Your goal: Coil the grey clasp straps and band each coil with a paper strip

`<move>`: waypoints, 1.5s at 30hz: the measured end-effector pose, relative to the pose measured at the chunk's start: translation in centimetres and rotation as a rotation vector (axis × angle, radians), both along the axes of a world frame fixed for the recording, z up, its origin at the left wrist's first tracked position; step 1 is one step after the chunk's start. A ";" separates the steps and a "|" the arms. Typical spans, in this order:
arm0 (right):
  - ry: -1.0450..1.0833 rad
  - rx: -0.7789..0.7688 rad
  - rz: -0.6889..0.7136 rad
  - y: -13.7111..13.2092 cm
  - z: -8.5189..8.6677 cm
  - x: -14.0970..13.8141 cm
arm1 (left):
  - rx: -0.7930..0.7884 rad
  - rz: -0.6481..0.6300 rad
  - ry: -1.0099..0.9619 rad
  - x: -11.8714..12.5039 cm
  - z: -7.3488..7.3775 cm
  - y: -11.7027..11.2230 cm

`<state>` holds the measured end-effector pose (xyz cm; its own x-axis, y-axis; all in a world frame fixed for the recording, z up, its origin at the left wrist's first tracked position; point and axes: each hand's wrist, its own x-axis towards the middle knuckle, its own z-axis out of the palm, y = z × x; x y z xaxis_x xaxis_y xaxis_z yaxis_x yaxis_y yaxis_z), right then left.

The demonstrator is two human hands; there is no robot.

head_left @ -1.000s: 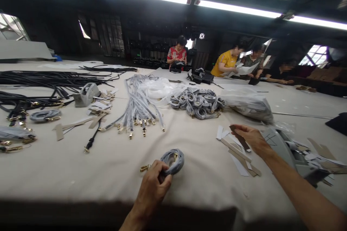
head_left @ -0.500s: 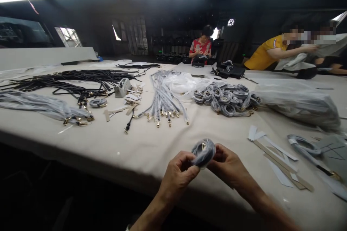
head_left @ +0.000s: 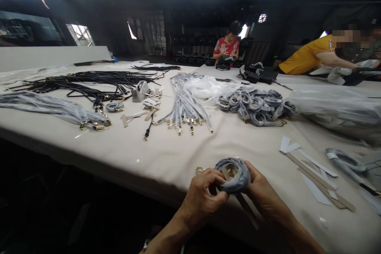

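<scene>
Both hands hold a coiled strap wrapped in cloudy plastic, just above the table's front edge. My left hand pinches the coil's left side, fingers bent at its opening. My right hand grips it from the right, with its fingers partly hidden behind the coil. A tan strip shows inside the ring and hangs out below it. Just left of the coil a gold clasp sticks out near my left knuckles.
Wrapped straps with gold clasps lie mid-table, beside a heap of coiled straps. Black straps and more wrapped straps cover the left. Paper strips and a loose coil lie right. Two co-workers work beyond.
The coil in my hands has turned and its ring looks wider and more open. A tan strip and a gold clasp now show at it. The co-worker in yellow has bent lower.
</scene>
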<state>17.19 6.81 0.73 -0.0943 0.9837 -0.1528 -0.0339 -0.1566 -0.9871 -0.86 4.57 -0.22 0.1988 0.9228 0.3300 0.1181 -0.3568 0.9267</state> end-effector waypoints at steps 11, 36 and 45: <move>0.198 -0.116 0.011 -0.8 -0.5 0.5 | -0.213 -0.012 0.080 0.1 1.0 0.5; 0.605 -0.287 0.070 -3.9 -3.3 -0.6 | 0.078 -0.104 0.149 -0.8 -0.6 0.9; 0.592 -0.255 -0.028 -4.2 -3.2 -1.8 | -0.261 -0.065 0.181 -0.5 -0.1 1.1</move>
<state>15.42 2.65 -2.47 -0.2090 0.9269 -0.3117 -0.5691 -0.3745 -0.7320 -1.37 5.68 -0.36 0.2943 0.9550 0.0382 0.2741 -0.1226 0.9538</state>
